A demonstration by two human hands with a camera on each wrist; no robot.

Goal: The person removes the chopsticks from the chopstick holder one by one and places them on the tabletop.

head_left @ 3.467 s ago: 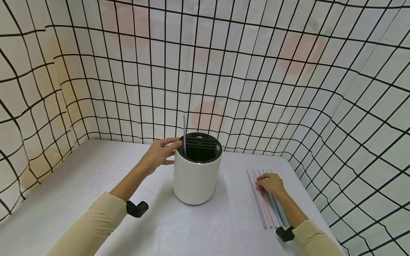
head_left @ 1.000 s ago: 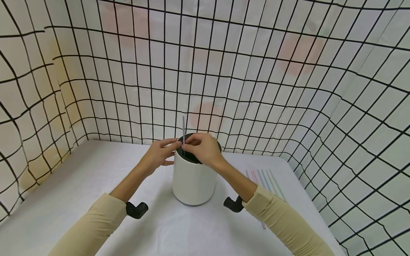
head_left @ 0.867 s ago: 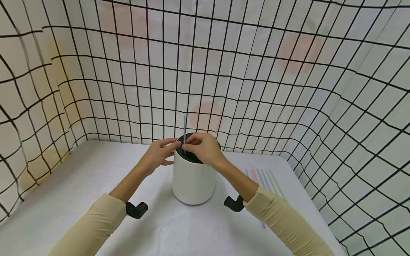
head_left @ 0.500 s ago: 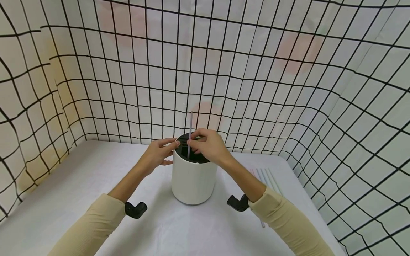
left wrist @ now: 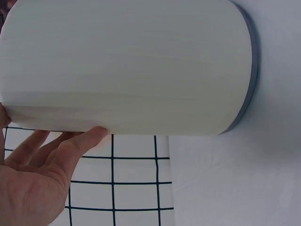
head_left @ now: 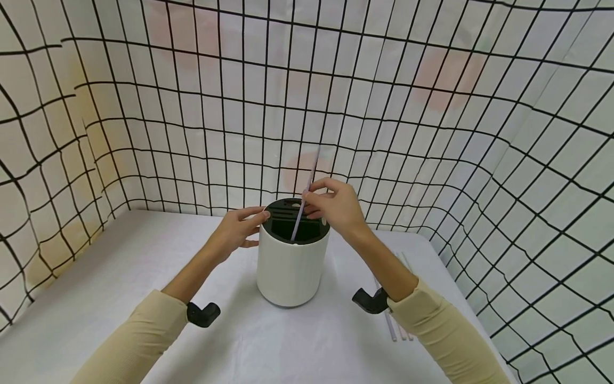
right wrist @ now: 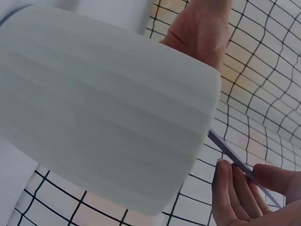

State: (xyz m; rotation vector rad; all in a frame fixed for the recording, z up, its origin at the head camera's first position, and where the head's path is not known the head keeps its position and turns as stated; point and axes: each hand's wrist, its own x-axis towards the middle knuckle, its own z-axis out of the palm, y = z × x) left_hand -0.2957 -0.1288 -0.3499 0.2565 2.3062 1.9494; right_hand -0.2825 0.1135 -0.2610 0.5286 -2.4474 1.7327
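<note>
My right hand (head_left: pixel 338 210) pinches a slim lilac stick (head_left: pixel 313 168) between thumb and fingers. The stick tilts, its top leaning right, and its lower end stands in front of the dark opening of a white cylindrical utensil holder (head_left: pixel 290 272). That holder has a black slotted insert (head_left: pixel 280 210) on top. In the right wrist view the lilac stick (right wrist: pixel 233 155) passes close by the rim. My left hand (head_left: pixel 237 232) rests against the holder's left side with relaxed fingers, thumb tip at the rim. In the left wrist view its fingers (left wrist: pixel 77 147) touch the outer wall.
Several pastel sticks (head_left: pixel 390 325) lie side by side on the white tabletop (head_left: pixel 240 346) at the right, partly hidden by my right forearm. A black grid mesh (head_left: pixel 230 106) over pale cloth surrounds the table at the back and sides.
My right hand has come from the sticks on the table to the stick standing upright in the holder, pinched it, and drawn it up and right, tilting it. The left hand has stayed put.
</note>
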